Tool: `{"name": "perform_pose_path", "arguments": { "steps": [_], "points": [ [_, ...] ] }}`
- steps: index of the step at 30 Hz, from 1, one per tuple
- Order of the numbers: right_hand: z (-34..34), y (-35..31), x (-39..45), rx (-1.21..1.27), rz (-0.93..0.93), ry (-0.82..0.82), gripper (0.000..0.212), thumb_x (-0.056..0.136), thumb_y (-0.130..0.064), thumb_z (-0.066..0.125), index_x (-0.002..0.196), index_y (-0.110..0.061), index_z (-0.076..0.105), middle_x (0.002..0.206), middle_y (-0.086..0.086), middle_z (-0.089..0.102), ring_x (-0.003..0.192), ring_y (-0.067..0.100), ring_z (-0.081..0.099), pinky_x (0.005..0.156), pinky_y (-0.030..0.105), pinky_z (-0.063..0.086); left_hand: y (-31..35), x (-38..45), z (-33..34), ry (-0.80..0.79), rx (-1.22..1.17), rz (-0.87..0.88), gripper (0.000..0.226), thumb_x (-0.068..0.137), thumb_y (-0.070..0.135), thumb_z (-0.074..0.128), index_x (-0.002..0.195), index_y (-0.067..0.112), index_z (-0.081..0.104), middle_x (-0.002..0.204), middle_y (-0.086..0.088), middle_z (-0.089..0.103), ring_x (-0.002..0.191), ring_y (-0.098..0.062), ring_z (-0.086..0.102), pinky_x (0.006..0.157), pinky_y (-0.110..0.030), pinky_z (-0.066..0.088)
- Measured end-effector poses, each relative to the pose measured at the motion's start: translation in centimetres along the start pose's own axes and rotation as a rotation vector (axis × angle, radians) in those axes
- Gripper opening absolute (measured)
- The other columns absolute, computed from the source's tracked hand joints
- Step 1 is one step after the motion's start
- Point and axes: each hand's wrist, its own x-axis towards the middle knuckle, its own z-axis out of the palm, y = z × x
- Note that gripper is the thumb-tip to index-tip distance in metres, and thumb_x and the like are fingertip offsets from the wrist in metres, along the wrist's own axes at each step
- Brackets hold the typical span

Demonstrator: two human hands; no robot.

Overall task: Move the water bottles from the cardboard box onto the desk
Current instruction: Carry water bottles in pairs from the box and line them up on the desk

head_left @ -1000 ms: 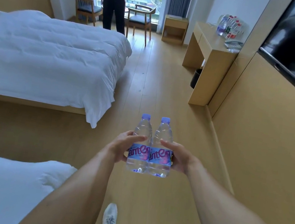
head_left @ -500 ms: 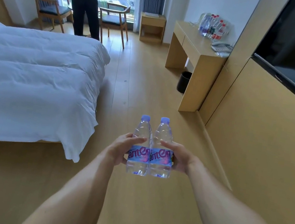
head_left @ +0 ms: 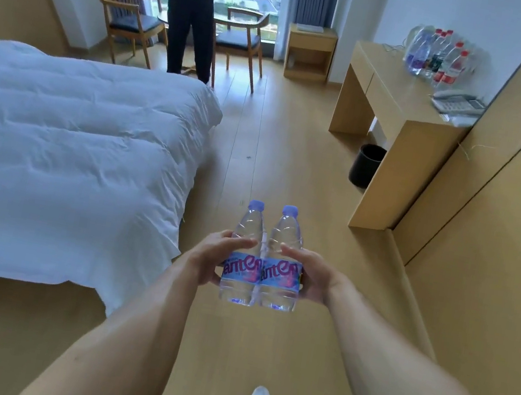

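Two water bottles: left bottle and right bottle, upright, touching side by side, lilac caps up, held over the wooden floor at frame centre; left hand curls round the left bottle's label from 9 o'clock, right hand curls round the right bottle's from 3 o'clock, pressing the pair together. Desk at 1 o'clock, well apart from the hands, already carries a cluster of bottles at its far end and a telephone nearer. Bed at 9 o'clock; a person stands by the window at 11 o'clock, between two chairs.
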Motion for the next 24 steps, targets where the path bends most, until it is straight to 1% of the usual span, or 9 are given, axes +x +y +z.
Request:
{"name": "perform_pose_path", "arguments": {
  "steps": [4, 7, 10, 12, 14, 18, 20, 21, 24],
  "points": [
    [-2.8, -6.1, 5.4, -0.041, -0.016, -0.044, 0.053, 0.086, -0.041, 0.072, 0.132, -0.018, 0.058, 0.123, 0.014, 0.070, 0.109, 0.031, 0.069, 0.100, 0.056, 0.051, 5.0, 5.8, -0.2, 0.028, -0.036, 0.007, 0.056, 0.064, 0.046, 0.087, 0.111, 0.023, 0.067, 0.084, -0.003, 0.075, 0.072, -0.016, 0.074, 0.061, -0.041, 0.059],
    [-4.3, -9.6, 8.6, -0.057, -0.031, -0.044, 0.052, 0.086, -0.042, 0.072, 0.131, -0.019, 0.059, 0.119, 0.013, 0.072, 0.102, 0.030, 0.071, 0.097, 0.056, 0.053, 8.0, 9.8, -0.3, 0.043, -0.035, -0.002, 0.053, 0.067, 0.044, 0.087, 0.112, 0.024, 0.067, 0.088, -0.004, 0.075, 0.077, -0.018, 0.073, 0.062, -0.042, 0.060],
    [-5.7, -12.3, 11.8, -0.043, -0.048, -0.047, 0.048, 0.088, -0.041, 0.071, 0.129, -0.019, 0.060, 0.111, 0.012, 0.074, 0.099, 0.030, 0.071, 0.093, 0.055, 0.055, 10.6, 13.7, -0.4, 0.037, -0.033, 0.005, 0.048, 0.071, 0.041, 0.086, 0.111, 0.023, 0.067, 0.083, -0.003, 0.076, 0.072, -0.016, 0.074, 0.061, -0.041, 0.059],
    [-6.7, -14.3, 13.8, -0.044, -0.044, -0.042, 0.046, 0.089, -0.040, 0.070, 0.129, -0.019, 0.060, 0.115, 0.014, 0.073, 0.103, 0.032, 0.071, 0.094, 0.054, 0.055, 12.2, 16.6, -0.4, 0.024, -0.025, 0.002, 0.045, 0.075, 0.040, 0.085, 0.112, 0.021, 0.066, 0.085, -0.003, 0.075, 0.074, -0.016, 0.073, 0.060, -0.041, 0.059],
    [-7.6, -16.1, 16.0, -0.045, -0.039, -0.019, 0.044, 0.089, -0.040, 0.069, 0.128, -0.020, 0.060, 0.120, 0.015, 0.071, 0.110, 0.033, 0.069, 0.097, 0.055, 0.053, 13.7, 19.7, -0.6, 0.001, -0.014, -0.004, 0.045, 0.078, 0.039, 0.084, 0.114, 0.021, 0.065, 0.092, -0.006, 0.075, 0.081, -0.020, 0.073, 0.061, -0.042, 0.059],
    [-9.5, -20.0, 21.0, -0.032, -0.040, 0.036, 0.042, 0.090, -0.040, 0.068, 0.126, -0.020, 0.060, 0.116, 0.014, 0.073, 0.100, 0.028, 0.071, 0.091, 0.050, 0.057, 17.0, 26.8, -1.0, -0.058, 0.016, -0.013, 0.046, 0.078, 0.037, 0.083, 0.115, 0.019, 0.064, 0.097, -0.009, 0.074, 0.087, -0.023, 0.072, 0.066, -0.048, 0.061],
    [-10.3, -22.3, 23.6, -0.044, -0.038, 0.057, 0.046, 0.090, -0.041, 0.068, 0.129, -0.019, 0.059, 0.118, 0.015, 0.072, 0.103, 0.029, 0.071, 0.088, 0.048, 0.057, 19.1, 30.4, -1.4, -0.079, 0.025, -0.007, 0.044, 0.079, 0.036, 0.083, 0.115, 0.019, 0.064, 0.101, -0.010, 0.073, 0.091, -0.025, 0.072, 0.073, -0.053, 0.061],
    [-10.6, -23.7, 25.3, -0.042, -0.043, 0.073, 0.048, 0.090, -0.041, 0.068, 0.131, -0.018, 0.058, 0.120, 0.016, 0.071, 0.107, 0.031, 0.070, 0.089, 0.048, 0.057, 20.4, 32.6, -1.8, -0.098, 0.026, -0.001, 0.044, 0.079, 0.036, 0.083, 0.115, 0.020, 0.064, 0.101, -0.010, 0.073, 0.092, -0.025, 0.071, 0.075, -0.055, 0.061],
    [-10.9, -28.0, 29.4, -0.016, -0.022, 0.141, 0.050, 0.090, -0.042, 0.068, 0.133, -0.018, 0.056, 0.124, 0.016, 0.069, 0.117, 0.034, 0.065, 0.101, 0.054, 0.050, 24.3, 38.1, -3.4, -0.124, 0.049, -0.017, 0.044, 0.080, 0.036, 0.082, 0.117, 0.020, 0.064, 0.100, -0.009, 0.073, 0.089, -0.024, 0.071, 0.078, -0.056, 0.060]
  ]
}}
